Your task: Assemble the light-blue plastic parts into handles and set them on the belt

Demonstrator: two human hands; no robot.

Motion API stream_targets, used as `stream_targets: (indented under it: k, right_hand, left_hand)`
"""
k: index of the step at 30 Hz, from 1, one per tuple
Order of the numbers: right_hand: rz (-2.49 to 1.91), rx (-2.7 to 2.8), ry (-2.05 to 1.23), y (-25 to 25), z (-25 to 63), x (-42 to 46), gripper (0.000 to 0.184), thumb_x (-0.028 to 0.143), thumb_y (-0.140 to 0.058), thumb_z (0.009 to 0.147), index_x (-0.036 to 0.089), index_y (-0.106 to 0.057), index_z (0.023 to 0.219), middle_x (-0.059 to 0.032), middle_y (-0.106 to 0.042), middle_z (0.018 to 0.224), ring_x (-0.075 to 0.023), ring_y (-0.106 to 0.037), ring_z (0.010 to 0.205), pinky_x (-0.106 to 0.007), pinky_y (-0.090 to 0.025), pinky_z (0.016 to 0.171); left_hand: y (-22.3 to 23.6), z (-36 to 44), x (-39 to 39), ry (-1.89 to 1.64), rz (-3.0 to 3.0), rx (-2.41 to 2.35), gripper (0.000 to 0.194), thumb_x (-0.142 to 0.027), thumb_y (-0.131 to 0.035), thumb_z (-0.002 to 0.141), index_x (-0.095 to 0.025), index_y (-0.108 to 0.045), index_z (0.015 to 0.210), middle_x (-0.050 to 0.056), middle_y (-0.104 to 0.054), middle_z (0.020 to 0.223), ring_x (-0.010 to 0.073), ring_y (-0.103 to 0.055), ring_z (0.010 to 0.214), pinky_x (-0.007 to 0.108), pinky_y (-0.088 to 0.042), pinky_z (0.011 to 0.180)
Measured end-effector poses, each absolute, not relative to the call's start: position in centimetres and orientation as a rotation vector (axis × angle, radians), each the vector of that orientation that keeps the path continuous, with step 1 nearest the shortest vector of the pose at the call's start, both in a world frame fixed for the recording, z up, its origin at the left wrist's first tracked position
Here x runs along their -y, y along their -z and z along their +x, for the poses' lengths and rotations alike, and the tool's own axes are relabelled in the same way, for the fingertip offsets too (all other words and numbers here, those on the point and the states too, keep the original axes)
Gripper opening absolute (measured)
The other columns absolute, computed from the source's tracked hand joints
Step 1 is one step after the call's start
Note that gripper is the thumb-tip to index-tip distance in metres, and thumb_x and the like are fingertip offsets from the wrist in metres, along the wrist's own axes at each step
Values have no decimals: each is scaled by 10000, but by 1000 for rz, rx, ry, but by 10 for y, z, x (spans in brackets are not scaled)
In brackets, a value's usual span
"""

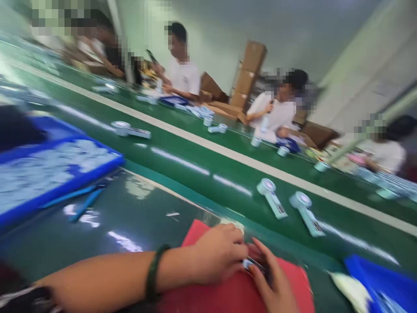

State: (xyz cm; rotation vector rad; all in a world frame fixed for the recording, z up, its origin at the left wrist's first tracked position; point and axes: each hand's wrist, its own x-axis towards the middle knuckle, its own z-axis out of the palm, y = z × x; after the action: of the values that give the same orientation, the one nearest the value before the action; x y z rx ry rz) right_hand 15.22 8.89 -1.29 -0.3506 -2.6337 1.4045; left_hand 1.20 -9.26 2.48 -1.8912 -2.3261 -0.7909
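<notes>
My left hand (219, 253) and my right hand (273, 282) meet over a red mat (228, 295) at the near edge of the green bench. Between their fingers they pinch a small dark part with a pale label (252, 264); it is blurred and mostly hidden by my fingers. A dark green bracelet (153, 271) circles my left wrist. Two pale blue handheld fans (272, 198) (306, 213) lie on the green conveyor belt (202, 148) just beyond my hands.
A blue tray of pale parts (48, 169) sits at the left, with blue pens (81, 202) beside it. Another blue bin (381, 278) stands at the right. Several people in white shirts (182, 76) work across the belt, by cardboard boxes (247, 74).
</notes>
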Motion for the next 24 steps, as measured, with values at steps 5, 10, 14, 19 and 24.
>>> stream_targets:
  k: [5,10,14,19,24]
  right_hand:
    - [-189,2766,-1293,-1,160,-83,428,258,-562,960,286,-611,1384,-70,-649,1372,-292,-584,1268,-553,-486,1110]
    - [-81,2797,-1127,-11,160,-74,388,188,-527,990,231,-592,1371,-90,-654,1316,-289,-573,1188,-542,-493,1039]
    - [57,2841,-981,-6,165,-75,430,173,-497,1005,194,-517,1433,-114,-629,1354,-296,-545,1221,-541,-480,1068]
    - [57,2942,-747,-2,158,-75,411,201,-482,1011,158,-538,1416,-158,-646,1325,-336,-577,1152,-575,-508,1015]
    - [24,2847,-943,-15,166,-82,431,234,-594,996,182,-549,1421,-111,-626,1402,-285,-561,1273,-500,-480,1117]
  left_hand:
    - [-22,31,102,791,-1816,2385,130,-246,-624,964,-222,-654,1089,60,-706,1075,289,-622,1040,471,-503,922]
    - [-26,41,102,623,-1873,2442,212,-186,-475,1015,-199,-647,1138,65,-712,1152,303,-623,1161,569,-498,1040]
    - [-23,41,103,456,-1866,2317,247,-236,-463,1027,-178,-639,1190,88,-714,1227,330,-607,1249,649,-413,1143]
    - [-23,39,99,285,-1913,2267,239,-158,-470,988,-137,-646,1147,107,-717,1168,281,-667,1084,558,-474,1101]
    - [-37,34,93,209,-1953,2196,228,-195,-495,972,-192,-659,1130,80,-715,1069,291,-649,1018,564,-471,1053]
